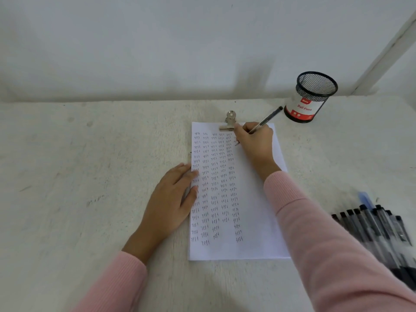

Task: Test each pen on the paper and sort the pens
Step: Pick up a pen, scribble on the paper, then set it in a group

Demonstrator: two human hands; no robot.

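left grip (171,199): flat, palm down | right grip (254,143): curled round pen (268,118), arm outstretched

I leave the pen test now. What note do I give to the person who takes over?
Left hand: flat on the left edge of the paper.
Right hand: grips a pen, tip at the paper's top, beside the written columns.
Metal clip holds the paper's top; mesh cup stands back right; pile of pens lies at right.
Done: about five columns of "test".
Left: finish this pen, sort it; whether the pile is tested is unclear.
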